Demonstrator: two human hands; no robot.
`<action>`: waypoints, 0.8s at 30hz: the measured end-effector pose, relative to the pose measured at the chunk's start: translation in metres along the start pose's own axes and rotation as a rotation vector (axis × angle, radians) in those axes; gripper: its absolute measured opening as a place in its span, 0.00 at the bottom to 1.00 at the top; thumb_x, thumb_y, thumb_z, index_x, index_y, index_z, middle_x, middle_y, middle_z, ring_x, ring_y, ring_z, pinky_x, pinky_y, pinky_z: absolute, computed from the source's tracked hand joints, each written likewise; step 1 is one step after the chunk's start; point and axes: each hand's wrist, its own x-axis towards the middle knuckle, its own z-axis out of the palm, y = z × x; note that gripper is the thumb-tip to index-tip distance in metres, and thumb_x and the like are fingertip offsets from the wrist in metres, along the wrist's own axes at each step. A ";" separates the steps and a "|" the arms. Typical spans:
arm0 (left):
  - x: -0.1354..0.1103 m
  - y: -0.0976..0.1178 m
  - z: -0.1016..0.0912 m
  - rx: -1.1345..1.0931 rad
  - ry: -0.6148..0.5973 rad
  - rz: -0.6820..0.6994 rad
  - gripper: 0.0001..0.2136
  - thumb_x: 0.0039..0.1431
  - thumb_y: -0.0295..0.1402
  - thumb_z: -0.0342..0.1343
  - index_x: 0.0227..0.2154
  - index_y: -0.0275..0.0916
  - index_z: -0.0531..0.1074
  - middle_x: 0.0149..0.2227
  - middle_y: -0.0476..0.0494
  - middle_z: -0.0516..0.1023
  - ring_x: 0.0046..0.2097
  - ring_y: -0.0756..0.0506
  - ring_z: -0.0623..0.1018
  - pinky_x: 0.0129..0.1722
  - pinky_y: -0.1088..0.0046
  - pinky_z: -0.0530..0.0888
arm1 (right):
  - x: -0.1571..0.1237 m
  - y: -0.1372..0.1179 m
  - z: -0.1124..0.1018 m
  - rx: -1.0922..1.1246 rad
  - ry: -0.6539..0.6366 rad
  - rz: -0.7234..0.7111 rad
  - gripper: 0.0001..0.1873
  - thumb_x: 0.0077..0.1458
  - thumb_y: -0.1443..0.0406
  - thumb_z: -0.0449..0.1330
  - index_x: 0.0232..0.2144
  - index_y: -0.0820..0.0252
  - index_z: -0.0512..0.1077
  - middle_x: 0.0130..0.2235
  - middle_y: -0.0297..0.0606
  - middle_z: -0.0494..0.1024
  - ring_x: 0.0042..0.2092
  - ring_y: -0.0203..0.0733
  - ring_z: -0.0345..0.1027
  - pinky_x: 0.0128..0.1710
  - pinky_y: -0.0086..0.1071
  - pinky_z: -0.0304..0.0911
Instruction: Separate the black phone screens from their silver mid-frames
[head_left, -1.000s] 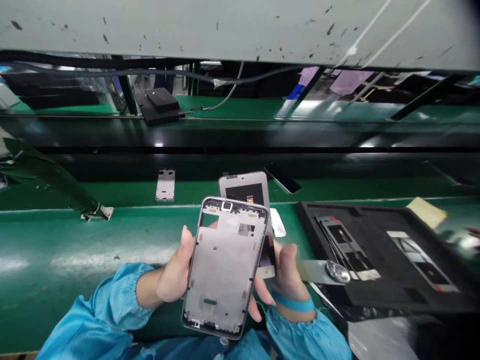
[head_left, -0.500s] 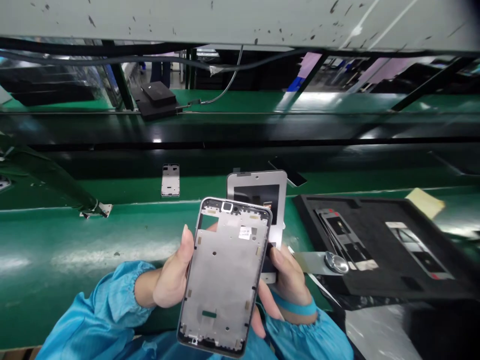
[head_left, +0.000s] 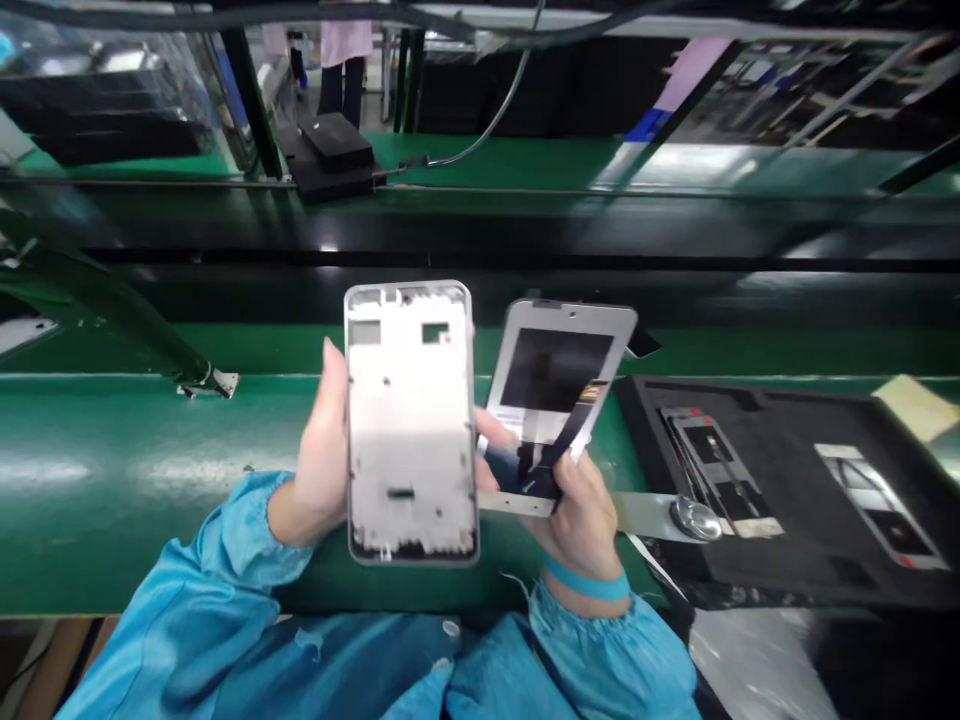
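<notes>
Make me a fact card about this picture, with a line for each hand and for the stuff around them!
Left hand: holds the pale frame
Right hand: holds the panel
Wristband: blue, on the right wrist
Tray: black, to the right, with phone parts in it
Table: green

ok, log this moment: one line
left hand: silver rectangular frame held | right hand: silver-black rectangular panel held | right side: black rectangular tray

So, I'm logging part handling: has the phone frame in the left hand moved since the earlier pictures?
Yes: judged against the black foam tray, the phone frame has moved left and up the view.
</notes>
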 end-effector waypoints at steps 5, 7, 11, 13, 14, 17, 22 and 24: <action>0.013 0.021 -0.013 0.090 0.103 0.216 0.45 0.70 0.70 0.35 0.70 0.37 0.68 0.46 0.36 0.86 0.40 0.35 0.87 0.37 0.57 0.84 | 0.010 -0.001 -0.003 0.062 -0.097 0.042 0.38 0.66 0.31 0.47 0.58 0.45 0.78 0.49 0.46 0.87 0.50 0.63 0.83 0.51 0.60 0.78; 0.014 0.022 -0.014 0.118 0.137 0.261 0.43 0.72 0.67 0.35 0.70 0.38 0.69 0.50 0.36 0.85 0.44 0.34 0.87 0.38 0.58 0.84 | 0.013 -0.002 -0.005 0.134 -0.147 0.047 0.39 0.66 0.30 0.46 0.59 0.43 0.77 0.51 0.45 0.86 0.47 0.61 0.83 0.50 0.60 0.79; 0.015 0.021 -0.015 0.111 0.163 0.283 0.41 0.74 0.65 0.35 0.71 0.39 0.67 0.55 0.37 0.84 0.48 0.33 0.87 0.39 0.59 0.84 | 0.016 0.000 -0.008 0.169 -0.159 -0.005 0.33 0.70 0.35 0.47 0.58 0.42 0.77 0.52 0.43 0.84 0.45 0.56 0.81 0.49 0.57 0.79; 0.015 0.021 -0.016 0.105 0.167 0.282 0.41 0.74 0.65 0.32 0.71 0.39 0.67 0.56 0.37 0.83 0.49 0.32 0.87 0.39 0.58 0.85 | 0.016 0.002 -0.010 0.175 -0.139 -0.021 0.29 0.70 0.38 0.51 0.56 0.43 0.79 0.52 0.43 0.84 0.46 0.55 0.81 0.48 0.54 0.80; 0.015 0.021 -0.017 0.106 0.173 0.279 0.42 0.74 0.65 0.31 0.71 0.39 0.67 0.56 0.36 0.83 0.49 0.31 0.87 0.39 0.57 0.84 | 0.016 0.003 -0.012 0.174 -0.129 -0.023 0.27 0.69 0.38 0.55 0.55 0.43 0.79 0.53 0.43 0.83 0.47 0.55 0.81 0.47 0.53 0.81; 0.015 0.022 -0.018 0.119 0.186 0.258 0.42 0.74 0.65 0.31 0.70 0.38 0.68 0.56 0.36 0.83 0.49 0.30 0.87 0.39 0.55 0.84 | 0.013 0.006 -0.019 0.113 -0.085 -0.055 0.26 0.64 0.40 0.64 0.56 0.44 0.80 0.56 0.43 0.82 0.51 0.56 0.80 0.48 0.53 0.82; 0.026 0.020 -0.017 0.131 0.221 0.313 0.42 0.75 0.64 0.27 0.63 0.37 0.74 0.53 0.36 0.84 0.43 0.37 0.87 0.38 0.61 0.85 | 0.009 -0.003 -0.032 -0.082 -0.030 -0.238 0.27 0.61 0.47 0.72 0.58 0.47 0.80 0.56 0.45 0.82 0.50 0.55 0.82 0.48 0.51 0.82; 0.035 0.016 -0.021 0.148 0.289 0.376 0.40 0.75 0.64 0.30 0.62 0.39 0.74 0.53 0.37 0.84 0.41 0.40 0.87 0.38 0.63 0.86 | 0.008 -0.013 -0.035 -0.166 -0.029 -0.374 0.27 0.62 0.48 0.72 0.58 0.51 0.81 0.54 0.47 0.83 0.48 0.57 0.83 0.47 0.54 0.82</action>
